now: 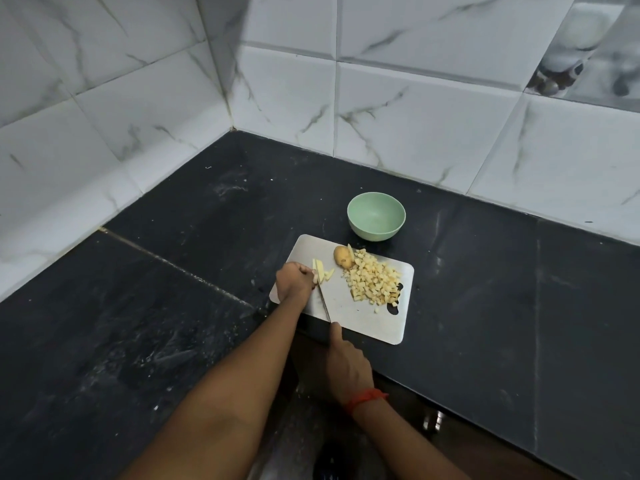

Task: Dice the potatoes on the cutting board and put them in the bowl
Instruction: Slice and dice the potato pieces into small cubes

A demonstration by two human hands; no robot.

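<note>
Holding pale potato strips [323, 273] in left grip [294, 280], right grip [348, 367] clasping the knife [324, 303].

Black counter [485, 271], white marbled wall tiles [433, 109]

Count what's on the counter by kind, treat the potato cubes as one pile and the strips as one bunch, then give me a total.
Bowl: 1
Cutting board: 1
Knife: 1
Potato chunk with skin: 1
Pile of potato cubes: 1
Bunch of potato strips: 1
Total: 6
</note>
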